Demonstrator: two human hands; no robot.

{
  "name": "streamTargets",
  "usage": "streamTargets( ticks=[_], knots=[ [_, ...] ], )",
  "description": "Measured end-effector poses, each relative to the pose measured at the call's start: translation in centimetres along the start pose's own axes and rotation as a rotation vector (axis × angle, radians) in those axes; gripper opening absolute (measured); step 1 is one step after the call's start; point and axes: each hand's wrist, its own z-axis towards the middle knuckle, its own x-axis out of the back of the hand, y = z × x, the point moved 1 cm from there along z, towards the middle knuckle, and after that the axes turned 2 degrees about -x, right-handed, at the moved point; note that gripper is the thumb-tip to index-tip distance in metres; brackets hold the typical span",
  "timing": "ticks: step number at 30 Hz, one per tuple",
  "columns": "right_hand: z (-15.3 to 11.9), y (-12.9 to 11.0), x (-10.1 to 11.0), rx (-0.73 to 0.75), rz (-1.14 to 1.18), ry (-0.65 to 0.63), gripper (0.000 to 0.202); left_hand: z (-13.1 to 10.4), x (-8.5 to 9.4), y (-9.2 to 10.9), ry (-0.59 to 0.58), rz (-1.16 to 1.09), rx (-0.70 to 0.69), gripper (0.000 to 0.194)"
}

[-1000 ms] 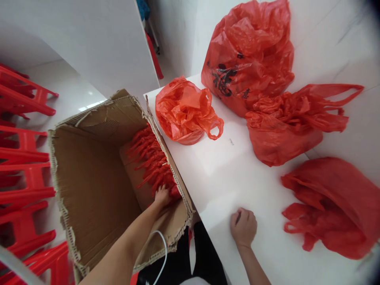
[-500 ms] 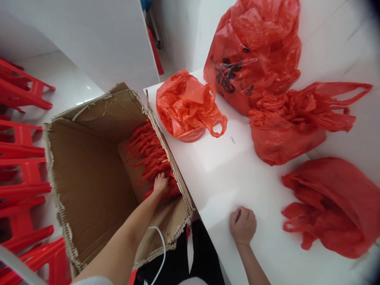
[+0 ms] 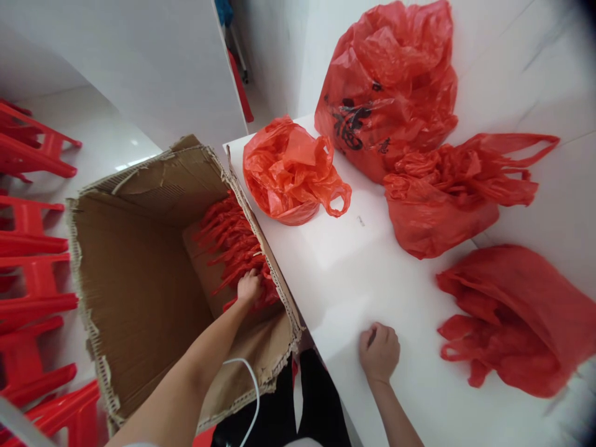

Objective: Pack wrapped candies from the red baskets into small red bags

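Observation:
My left hand (image 3: 249, 287) reaches down into an open cardboard box (image 3: 139, 292) and grips a bundle of red plastic bags (image 3: 233, 245) stacked along the box's right wall. My right hand (image 3: 379, 352) rests as a fist on the white table (image 3: 349, 267), near its front edge. It seems to pinch something small and dark, which I cannot make out.
Red plastic bags lie on the table: a small open one (image 3: 291, 171) at the back left, a big printed one (image 3: 386, 87) behind, a crumpled one (image 3: 447, 192) and a flat pile (image 3: 516, 316) at the right. Stacked red stools (image 3: 32, 248) stand left of the box.
My left hand has slid a little farther along the bundle in the box and closed on it. The right hand has stayed put.

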Motion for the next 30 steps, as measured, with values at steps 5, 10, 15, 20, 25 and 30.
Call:
streamTargets(
  ticks=[5,10,15,20,25,30],
  knots=[
    [0.0,0.0,-0.1,-0.008,-0.006,0.007,0.005,-1.2,-0.1,-0.4,0.066,0.038,-0.008,0.039],
    [0.0,-0.1,-0.1,-0.028,0.014,0.017,0.005,-1.8,0.0,-1.6,0.027,0.015,-0.075,0.044],
    [0.0,-0.1,-0.2,-0.042,0.001,0.009,0.005,-2.0,-0.5,-1.1,0.022,0.017,-0.061,0.040],
    [0.0,-0.2,-0.1,-0.062,-0.009,-0.009,0.004,-2.5,-2.0,1.8,0.097,0.009,0.013,0.053],
    [0.2,-0.3,0.1,-0.082,0.020,-0.024,0.005,-4.8,-1.6,1.8,0.191,-0.098,0.121,0.056],
    [0.2,-0.3,-0.1,-0.106,0.029,-0.020,0.007,-6.9,-0.9,1.1,0.062,-0.256,0.082,0.027]
  ],
)
